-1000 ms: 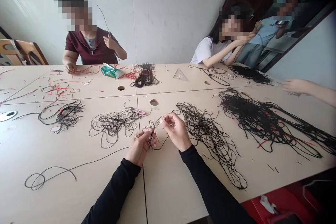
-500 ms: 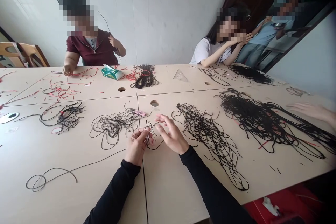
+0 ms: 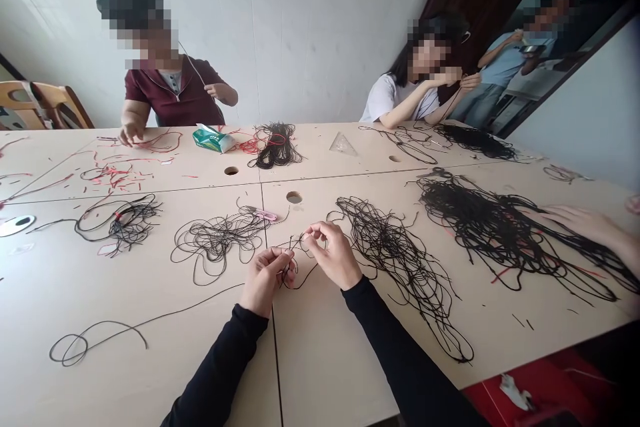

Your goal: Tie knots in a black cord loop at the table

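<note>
White glazed wall tiles rise behind pale laminate tables butted edge to edge, their smooth tops pierced by round holes. Near the middle of the tabletop, just above a seam, the left hand and right hand come together, both wrists in black knit sleeves. A thin, matte black cord runs between them: the left fingers curl closed on it, while the right thumb and forefinger pinch it further along, so both hands are grasping it. A short, kinked stretch sags just below the grip.

Close by on the left lies a loose, tangled nest of black cord, with a small pink clip at its far edge. Just beside the right hand, a long snarled heap of black cord stretches toward the near edge – all wiry loops and crossings. Further right sits a denser black mass flecked with red, and a co-worker's hand rests on it at the frame's edge. Toward the near left, a single open coil of black cord trails across the laminate. At the far left, a person in a maroon polo shirt leans over scattered red threads, beyond which sits a green paper packet.
</note>
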A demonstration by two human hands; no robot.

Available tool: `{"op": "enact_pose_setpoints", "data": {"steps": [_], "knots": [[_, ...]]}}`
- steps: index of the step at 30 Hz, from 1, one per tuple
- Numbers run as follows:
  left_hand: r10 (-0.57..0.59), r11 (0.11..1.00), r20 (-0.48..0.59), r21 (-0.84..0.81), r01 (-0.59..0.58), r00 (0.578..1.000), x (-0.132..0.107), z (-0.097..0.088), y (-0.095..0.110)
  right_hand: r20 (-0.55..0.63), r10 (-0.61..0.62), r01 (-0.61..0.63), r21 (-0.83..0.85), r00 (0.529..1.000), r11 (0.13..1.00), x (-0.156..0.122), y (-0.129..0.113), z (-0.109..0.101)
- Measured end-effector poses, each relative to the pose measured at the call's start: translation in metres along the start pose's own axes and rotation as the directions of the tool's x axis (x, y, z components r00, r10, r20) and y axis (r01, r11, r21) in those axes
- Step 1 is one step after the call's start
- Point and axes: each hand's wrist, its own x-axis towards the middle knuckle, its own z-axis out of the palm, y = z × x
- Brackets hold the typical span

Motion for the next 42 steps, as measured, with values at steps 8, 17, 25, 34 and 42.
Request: {"op": "enact_pose_setpoints", "data": {"steps": [8,17,25,34,42], "knots": [[0.026,0.993,-0.041,-0.111,-0.03,0.999,0.003,-0.004,0.0,0.154,-0.078,0.058,0.132,0.985,0.99,-0.007,-0.012,0.003],[0.029,0.99,-0.053,-0.136,-0.036,0.998,0.004,-0.005,0.0,0.234,-0.056,0.02,0.155,0.971,0.988,-0.006,-0.01,0.006],[0.058,0.976,-0.12,-0.201,-0.082,0.991,0.006,-0.005,-0.002,0.346,0.004,-0.097,0.252,0.938,0.963,-0.008,-0.011,0.009],[0.076,0.977,-0.104,-0.192,-0.095,0.992,0.006,-0.004,-0.003,0.401,0.01,-0.156,0.332,0.916,0.93,-0.009,-0.011,0.014],[0.061,0.976,-0.121,-0.202,-0.085,0.991,0.007,-0.005,-0.003,0.429,0.013,-0.152,0.291,0.903,0.945,-0.009,-0.009,0.013]]}}
